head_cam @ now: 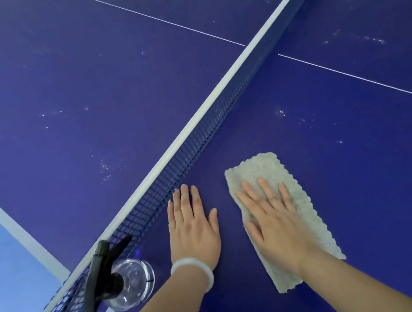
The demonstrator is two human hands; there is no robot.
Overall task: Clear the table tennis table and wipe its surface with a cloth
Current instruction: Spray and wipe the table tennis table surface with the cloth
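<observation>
Grey-beige cloth (pixel 259 167) lies flat under the right hand (pixel 273 215), whose straight, spread fingers press it onto the blue table tennis table (pixel 363 183). The left hand (pixel 192 227) rests palm down on the bare surface just beside it, fingers straight and holding nothing, with a pale bracelet (pixel 191 268) on its wrist. Left of that wrist stands a clear spray bottle (pixel 132 283) with a black trigger head, close against the net (pixel 196 141); whether it holds liquid cannot be told. White specks dot the table on both sides of the net.
</observation>
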